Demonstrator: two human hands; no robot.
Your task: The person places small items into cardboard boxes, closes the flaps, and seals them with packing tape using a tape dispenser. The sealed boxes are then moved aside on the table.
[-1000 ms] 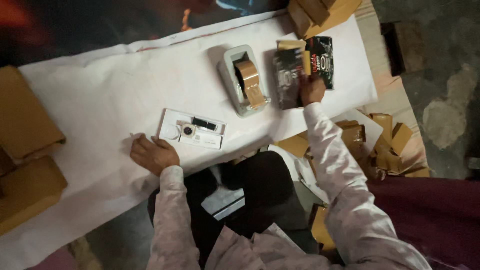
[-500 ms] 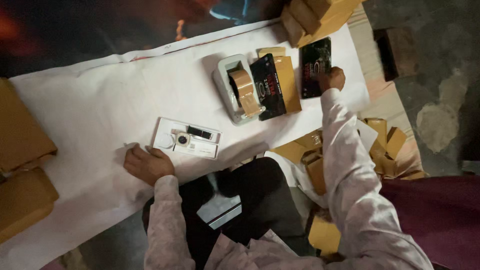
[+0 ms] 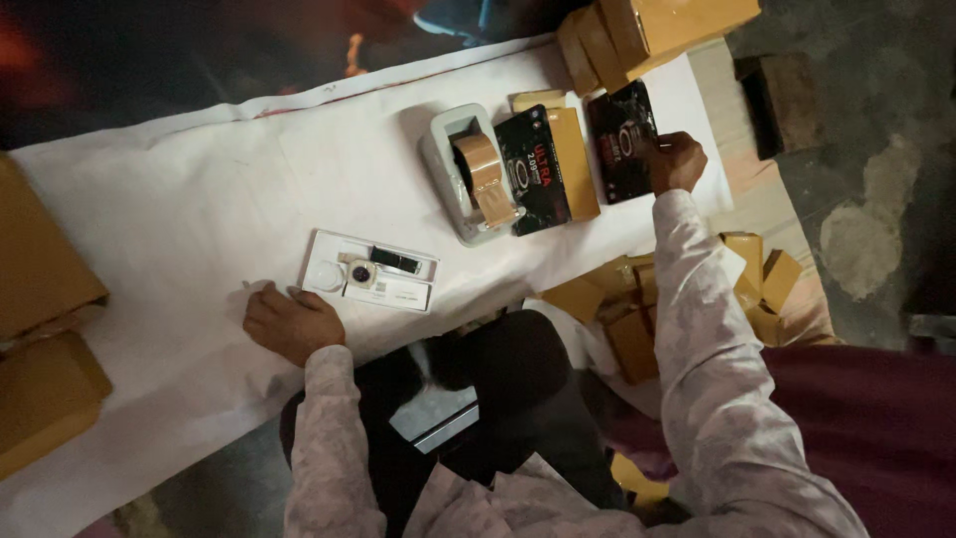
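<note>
Two hands, spread wide across the white paper (image 3: 179, 199) that covers my table. My left hand (image 3: 291, 324) lies palm-down on it, fingers loosely curled and holding nothing, as if to steady me, just beside the white tray (image 3: 370, 271) with the round watch face, dark strap and small disc. Right of that stands the grey tape dispenser (image 3: 468, 174) with brown tape, touching a black box (image 3: 533, 169) that leans on a tan carton (image 3: 576, 159). My right hand (image 3: 675, 162) pinches the edge of a second black box (image 3: 619, 139), tilted, near the stacked brown cartons (image 3: 647, 30) at the far corner.
</note>
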